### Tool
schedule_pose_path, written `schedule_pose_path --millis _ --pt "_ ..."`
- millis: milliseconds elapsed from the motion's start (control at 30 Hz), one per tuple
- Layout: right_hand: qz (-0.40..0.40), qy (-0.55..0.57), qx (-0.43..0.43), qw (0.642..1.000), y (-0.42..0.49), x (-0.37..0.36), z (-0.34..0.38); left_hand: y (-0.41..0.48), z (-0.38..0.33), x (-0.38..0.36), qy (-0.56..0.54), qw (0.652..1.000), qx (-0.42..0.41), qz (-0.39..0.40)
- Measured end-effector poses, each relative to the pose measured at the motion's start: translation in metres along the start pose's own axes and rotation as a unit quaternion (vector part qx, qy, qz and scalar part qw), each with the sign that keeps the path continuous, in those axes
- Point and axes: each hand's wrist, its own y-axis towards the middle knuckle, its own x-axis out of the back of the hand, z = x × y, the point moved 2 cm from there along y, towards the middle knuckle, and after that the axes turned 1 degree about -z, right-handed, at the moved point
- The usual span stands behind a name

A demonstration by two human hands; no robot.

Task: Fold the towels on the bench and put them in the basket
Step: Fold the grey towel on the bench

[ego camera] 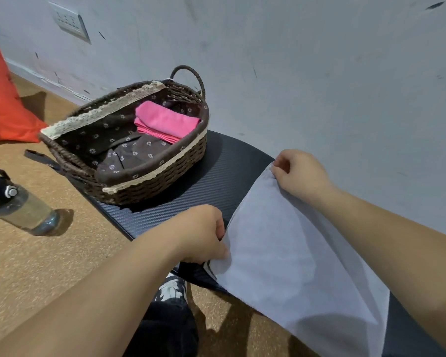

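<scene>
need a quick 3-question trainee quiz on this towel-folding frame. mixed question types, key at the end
1. True or false: the basket on the bench holds no towel.
2. What do the left hand and the right hand grip? A) the near-basket edge of the white towel; B) the basket's handles; C) nothing at all.
3. Fill in: the bottle is on the ____, not on the bench.

Key
1. False: a folded pink towel lies in the basket.
2. A: each hand pinches one corner of that edge.
3. Floor.
</scene>
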Motion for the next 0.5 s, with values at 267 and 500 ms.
schedule_pose_path --millis 267,500 --pt "0.024 -0.011 0.008 1.000 -0.006 -0.008 -0.009 0.000 0.005 -0.003 -0.013 1.000 0.015 -0.010" --pt "0.037 0.129 -0.107 0.985 0.005 -0.003 -0.008 0.002 0.002 -0.004 0.003 1.000 0.010 -0.009"
